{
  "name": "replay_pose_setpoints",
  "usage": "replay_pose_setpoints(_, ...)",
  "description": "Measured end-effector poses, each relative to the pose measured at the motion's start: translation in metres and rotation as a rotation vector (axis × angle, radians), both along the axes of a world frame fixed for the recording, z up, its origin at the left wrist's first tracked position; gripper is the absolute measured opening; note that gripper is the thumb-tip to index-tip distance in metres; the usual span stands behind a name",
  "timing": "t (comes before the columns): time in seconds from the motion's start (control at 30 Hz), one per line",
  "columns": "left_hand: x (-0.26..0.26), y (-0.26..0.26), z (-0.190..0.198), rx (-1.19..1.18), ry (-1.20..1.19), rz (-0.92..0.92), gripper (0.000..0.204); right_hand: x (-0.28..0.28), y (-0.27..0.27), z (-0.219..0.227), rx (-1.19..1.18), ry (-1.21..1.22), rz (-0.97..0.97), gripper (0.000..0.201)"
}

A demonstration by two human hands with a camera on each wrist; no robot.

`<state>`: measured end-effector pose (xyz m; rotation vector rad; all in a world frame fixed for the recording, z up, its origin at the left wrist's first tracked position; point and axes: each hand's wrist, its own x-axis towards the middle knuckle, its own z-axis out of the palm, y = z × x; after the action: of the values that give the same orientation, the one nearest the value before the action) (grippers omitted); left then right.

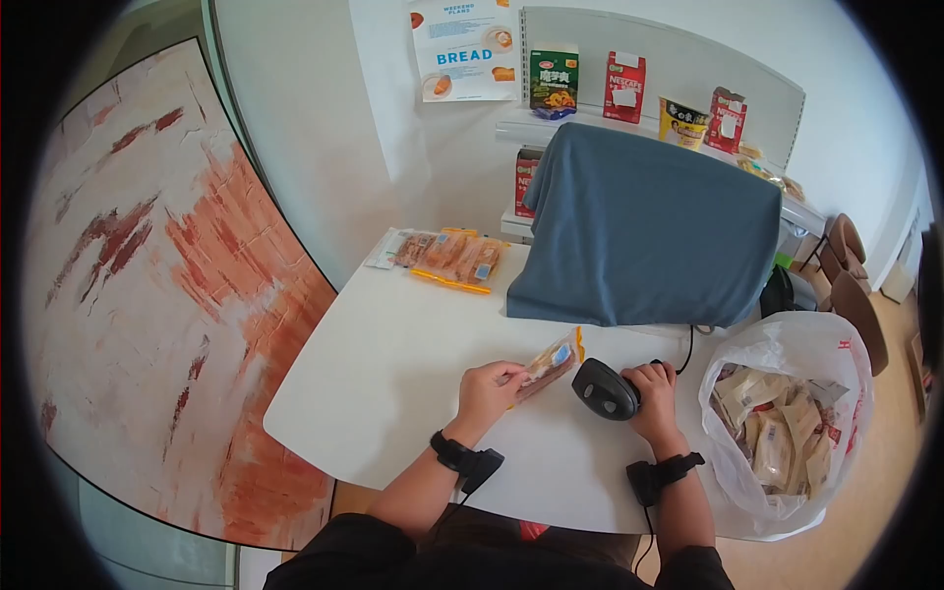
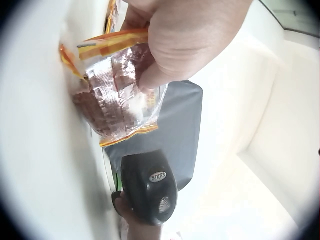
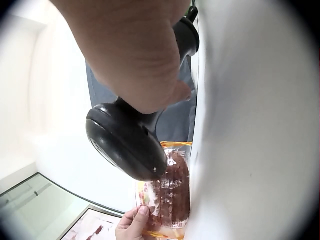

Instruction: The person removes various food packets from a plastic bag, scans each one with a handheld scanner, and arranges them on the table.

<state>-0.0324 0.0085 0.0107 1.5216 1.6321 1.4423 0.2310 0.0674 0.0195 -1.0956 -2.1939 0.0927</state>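
My left hand (image 1: 487,395) pinches one end of a clear snack packet (image 1: 551,371) with orange edges, tilted up over the white table. In the left wrist view, the thumb presses on the packet (image 2: 117,95), and reddish-brown pieces show through its film. My right hand (image 1: 651,401) grips the handle of a black barcode scanner (image 1: 606,390). The scanner's head points left, toward the packet. From the right wrist the scanner (image 3: 127,142) overlaps the top of the packet (image 3: 172,195), whose lower end the left fingers hold.
More orange-edged packets (image 1: 457,258) lie at the table's back left. A blue-grey cloth (image 1: 644,231) covers a bulky object at the back. On the right stands a white plastic bag (image 1: 723,393) full of beige packets. Behind, a shelf (image 1: 511,130) carries boxes and a cup.
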Motion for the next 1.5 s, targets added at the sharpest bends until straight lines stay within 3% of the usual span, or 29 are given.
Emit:
replay_pose_setpoints(0.2,-0.019,0.009,-0.016,0.054,-0.121,0.059,0.010,0.009,0.008,-0.008,-0.031,-0.035,-0.083,0.037)
replay_pose_setpoints(0.23,-0.020,0.002,0.004,-0.006,-0.077,0.119,0.011,0.012,0.010,-0.010,-0.038,-0.067,-0.124,0.043)
replay_pose_setpoints(0.33,-0.062,0.008,-0.015,-0.026,-0.036,0.214,0.011,0.023,0.015,-0.016,-0.051,-0.155,-0.245,0.059)
replay_pose_setpoints(0.4,-0.089,0.003,-0.005,-0.080,-0.021,0.287,0.011,0.025,0.018,-0.022,-0.042,-0.193,-0.297,0.069)
replay_pose_setpoints(0.43,-0.101,-0.003,0.005,-0.109,-0.025,0.319,0.012,0.025,0.019,-0.024,-0.059,-0.204,-0.308,0.071)
replay_pose_setpoints(0.5,-0.147,-0.005,-0.010,-0.044,-0.067,0.313,0.011,0.024,0.020,-0.023,-0.087,-0.180,-0.346,0.070)
replay_pose_setpoints(0.6,-0.207,-0.004,-0.021,-0.144,0.055,0.423,0.015,0.021,0.023,-0.027,-0.114,-0.159,-0.361,0.068)
replay_pose_setpoints(0.7,-0.213,-0.014,-0.005,-0.136,0.619,0.613,0.018,0.023,0.023,-0.028,-0.095,-0.161,-0.331,0.065)
replay_pose_setpoints(0.8,-0.187,-0.021,0.022,0.018,0.728,0.280,0.022,0.026,0.022,-0.027,-0.072,-0.169,-0.311,0.065)
replay_pose_setpoints(0.9,-0.175,-0.022,0.018,-0.214,0.883,0.126,0.029,0.024,0.025,-0.031,-0.090,-0.187,-0.349,0.066)
replay_pose_setpoints(0.97,-0.177,-0.015,0.014,-0.187,0.900,0.261,0.014,0.022,0.028,-0.032,-0.115,-0.175,-0.374,0.070)
replay_pose_setpoints(1.13,-0.236,0.001,0.009,-0.363,0.972,0.427,0.015,0.022,0.034,-0.040,-0.072,-0.174,-0.371,0.072)
replay_pose_setpoints(1.23,-0.280,0.016,-0.007,-0.298,0.957,0.511,0.017,0.027,0.039,-0.047,-0.055,-0.174,-0.360,0.073)
replay_pose_setpoints(1.5,-0.306,0.047,0.008,-0.430,0.960,0.549,0.022,0.033,0.047,-0.060,0.052,-0.065,-0.347,0.073)
